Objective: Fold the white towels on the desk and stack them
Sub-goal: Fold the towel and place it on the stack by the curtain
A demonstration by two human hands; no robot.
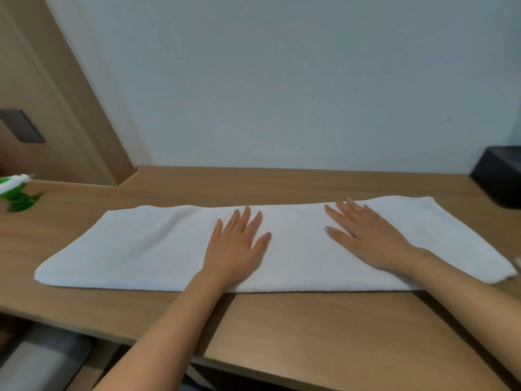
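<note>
A white towel [146, 249] lies across the wooden desk [324, 323] as one long strip, folded lengthwise. My left hand [238, 244] rests flat on its middle, fingers straight and spread, palm down. My right hand [366, 235] presses flat on the towel a little to the right, fingers straight and pointing up-left. Neither hand grips the cloth. No other towel shows in this view.
A green and white spray bottle [15, 193] lies at the desk's far left edge. A black box [499, 176] stands at the back right corner against the pale wall. A wooden panel with a dark plate [22, 125] rises at the left.
</note>
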